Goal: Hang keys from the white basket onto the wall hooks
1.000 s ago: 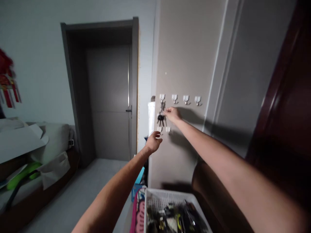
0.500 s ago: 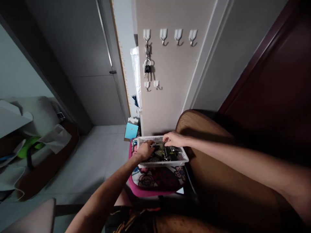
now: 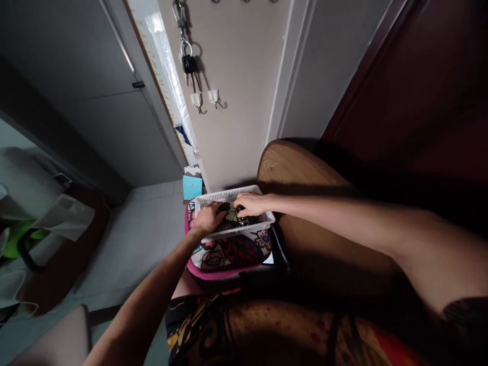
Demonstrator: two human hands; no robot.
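A white slotted plastic basket (image 3: 263,224) lies on a flower-patterned cushion with a pink edge (image 3: 213,275). Inside it is a dark, jumbled bunch of small metal things (image 3: 243,221), keys by their look, beside a greenish patterned piece (image 3: 232,216). My left hand (image 3: 208,218) reaches over the basket's left end, its fingers curled down into the contents. From the right, my right hand (image 3: 251,204) dips in near the far rim, fingers bent and drawn together on the dark metal bunch. What either set of fingertips grips is hidden.
On the pale panel ahead, keys on a ring (image 3: 188,63) hang above two small white hooks (image 3: 214,96). A curved wooden board (image 3: 293,162) stands close on the right. A light-blue box (image 3: 192,187) sits behind the cushion. A grey door (image 3: 114,117) is at left.
The view has tilted down and shifted right, so the upper hooks have nearly left the picture. Both hands stay in the basket; the right has moved lower among the contents, closer to the left.
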